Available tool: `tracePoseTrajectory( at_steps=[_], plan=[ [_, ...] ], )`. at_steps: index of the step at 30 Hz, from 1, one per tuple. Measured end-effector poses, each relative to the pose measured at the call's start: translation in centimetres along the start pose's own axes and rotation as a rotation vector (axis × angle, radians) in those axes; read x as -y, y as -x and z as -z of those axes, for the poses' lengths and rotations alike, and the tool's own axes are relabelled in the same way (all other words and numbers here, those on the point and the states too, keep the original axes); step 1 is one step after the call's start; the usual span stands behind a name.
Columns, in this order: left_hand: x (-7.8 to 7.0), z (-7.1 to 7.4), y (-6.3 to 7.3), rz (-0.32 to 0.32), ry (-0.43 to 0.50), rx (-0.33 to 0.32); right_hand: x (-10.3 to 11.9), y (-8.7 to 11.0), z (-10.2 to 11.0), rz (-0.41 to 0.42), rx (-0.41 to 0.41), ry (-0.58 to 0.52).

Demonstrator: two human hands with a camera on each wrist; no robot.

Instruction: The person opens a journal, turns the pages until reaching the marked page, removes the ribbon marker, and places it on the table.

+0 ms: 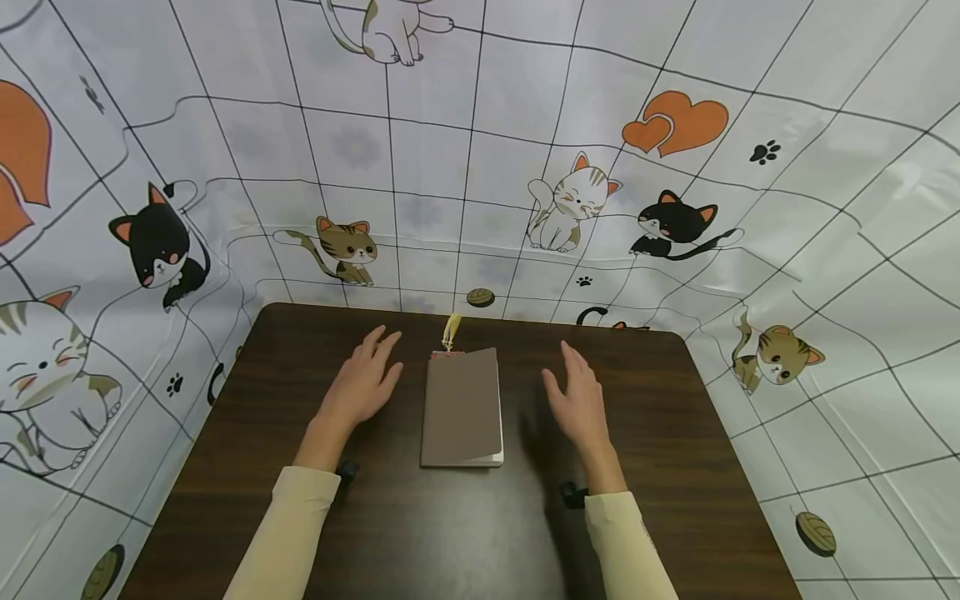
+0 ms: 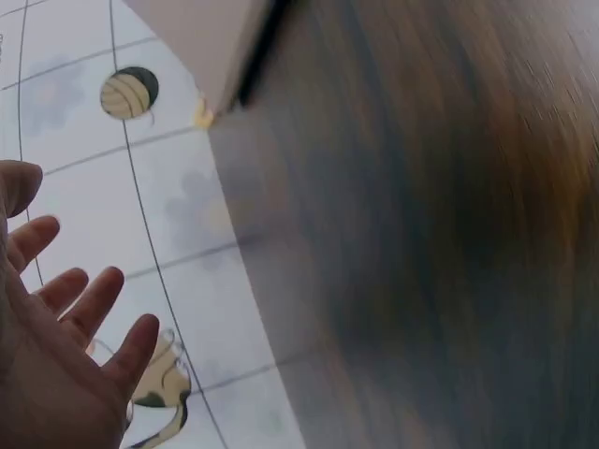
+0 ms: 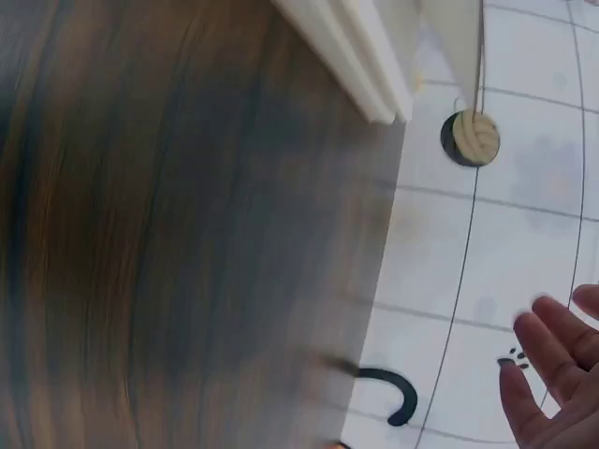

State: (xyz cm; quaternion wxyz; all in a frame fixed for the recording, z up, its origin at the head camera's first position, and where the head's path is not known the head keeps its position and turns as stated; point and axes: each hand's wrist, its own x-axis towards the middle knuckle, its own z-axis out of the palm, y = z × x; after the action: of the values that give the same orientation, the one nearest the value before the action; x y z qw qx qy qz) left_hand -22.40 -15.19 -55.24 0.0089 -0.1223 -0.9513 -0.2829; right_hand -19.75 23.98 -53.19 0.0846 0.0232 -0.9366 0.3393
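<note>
A closed notebook [image 1: 461, 408] with a plain brown cover lies on the dark wooden table, its lower right cover corner lifted a little off the white pages. From its top edge sticks a bookmark with a yellow tassel [image 1: 452, 331]. My left hand [image 1: 360, 379] is to the left of the notebook, fingers spread and touching nothing. On the other side, my right hand [image 1: 577, 400] is held apart from it, fingers extended and holding nothing. The right wrist view catches the notebook's page edges [image 3: 360, 56]; the left wrist view has part of its cover [image 2: 201, 33], blurred.
The dark wood tabletop [image 1: 660, 433] ends at a white curtain [image 1: 427, 150] with a black grid, cartoon cats and orange hearts, which surrounds the back and both sides. Dark wrist straps [image 1: 573, 496] sit at the cuffs of the pale yellow sleeves [image 1: 288, 529].
</note>
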Motion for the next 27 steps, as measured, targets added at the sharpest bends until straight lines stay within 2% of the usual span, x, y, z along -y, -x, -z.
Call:
tracePoseTrajectory(
  at_steps=[3, 7, 12, 17, 20, 27],
  plan=[
    [-0.8, -0.7, -0.4, -0.01, 0.058, -0.005, 0.9, 0.2, -0.8, -0.045, 0.011, -0.094],
    [-1.8, -2.2, -0.9, -0.001, 0.146, 0.019, 2.0, 0.6, -2.6, -0.1, 0.035, -0.203],
    [-3.2, -4.6, -1.3, -0.016, 0.218, 0.067, 2.5, 1.4, -5.2, -0.15, 0.073, -0.256],
    [-4.6, -7.3, -1.1, -0.061, 0.218, 0.064, 2.8, 1.8, -6.9, -0.168, 0.124, -0.293],
    [-5.2, -8.6, -1.0, -0.067, 0.212, 0.077, 3.0, 1.9, -7.4, -0.161, 0.141, -0.304],
    [-6.0, -9.8, -0.8, -0.023, 0.198, 0.105, 3.1, 2.1, -8.2, -0.138, 0.13, -0.326]
  ],
)
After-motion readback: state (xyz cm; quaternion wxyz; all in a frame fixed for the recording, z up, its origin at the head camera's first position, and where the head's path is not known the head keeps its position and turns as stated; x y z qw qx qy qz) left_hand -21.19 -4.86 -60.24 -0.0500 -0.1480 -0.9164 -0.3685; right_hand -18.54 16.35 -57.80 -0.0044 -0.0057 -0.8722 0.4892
